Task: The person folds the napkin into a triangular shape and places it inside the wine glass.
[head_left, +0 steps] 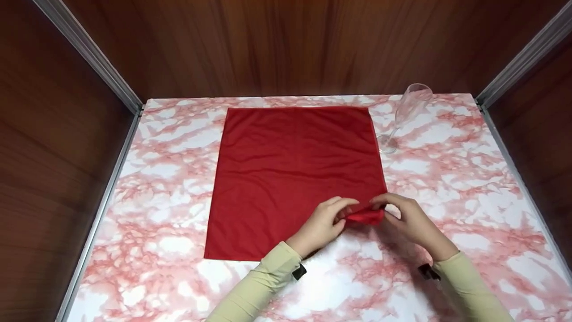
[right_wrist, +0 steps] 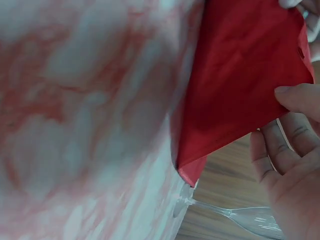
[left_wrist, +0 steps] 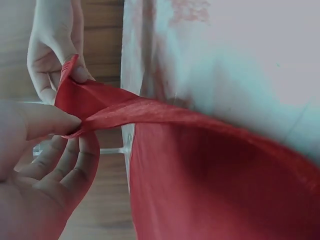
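Observation:
A red cloth napkin (head_left: 290,165) lies spread over the marbled tabletop, lightly wrinkled, its near right corner lifted and bunched. My left hand (head_left: 322,224) pinches the raised edge between thumb and fingers; the left wrist view shows that hand (left_wrist: 45,165) with the cloth stretching away from its fingertips. At the corner, my right hand (head_left: 410,221) pinches the same cloth close by. In the right wrist view, the thumb of the right hand (right_wrist: 295,150) presses the front of the red fabric (right_wrist: 240,85), with fingers behind it. Both hands hold the napkin just above the table.
A clear champagne flute (head_left: 410,109) stands beyond the right hand, its base (head_left: 387,144) close to the napkin's right edge. Dark wood panels (head_left: 290,49) with metal corner strips enclose the back and sides of the pink-and-white marbled table (head_left: 165,214).

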Demonstrator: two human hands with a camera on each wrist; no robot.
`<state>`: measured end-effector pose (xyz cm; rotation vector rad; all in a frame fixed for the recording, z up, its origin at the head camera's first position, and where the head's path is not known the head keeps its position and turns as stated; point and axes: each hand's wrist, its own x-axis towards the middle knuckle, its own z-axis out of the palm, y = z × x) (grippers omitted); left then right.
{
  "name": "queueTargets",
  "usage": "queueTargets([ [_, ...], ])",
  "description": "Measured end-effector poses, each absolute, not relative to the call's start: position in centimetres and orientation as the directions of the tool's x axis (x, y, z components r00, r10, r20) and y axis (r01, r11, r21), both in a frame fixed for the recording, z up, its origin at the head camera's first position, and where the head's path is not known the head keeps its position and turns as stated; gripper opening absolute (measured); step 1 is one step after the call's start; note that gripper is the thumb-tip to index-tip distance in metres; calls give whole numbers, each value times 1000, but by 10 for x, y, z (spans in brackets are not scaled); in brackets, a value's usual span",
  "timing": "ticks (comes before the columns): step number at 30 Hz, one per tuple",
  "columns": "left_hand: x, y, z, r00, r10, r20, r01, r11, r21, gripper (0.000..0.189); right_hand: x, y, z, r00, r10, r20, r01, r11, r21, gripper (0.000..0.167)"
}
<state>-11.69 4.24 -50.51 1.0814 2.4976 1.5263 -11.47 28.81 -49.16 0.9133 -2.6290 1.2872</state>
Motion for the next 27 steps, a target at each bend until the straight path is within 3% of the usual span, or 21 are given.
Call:
queueTargets([
  [12,-124,32,-506,-868,454,202,326,215,921,36,-145,277,-474,-872,-460,164,-393,460,-796,39],
  [19,-130,28,-505,-911,382,158,241,179,954,27,-150,258,-444,-858,-496,133,-351,378,-857,31],
  [27,-139,22,-507,-939,312,142,183,103,978,25,-170,253,-447,-852,-518,79,-293,345,-891,26],
])
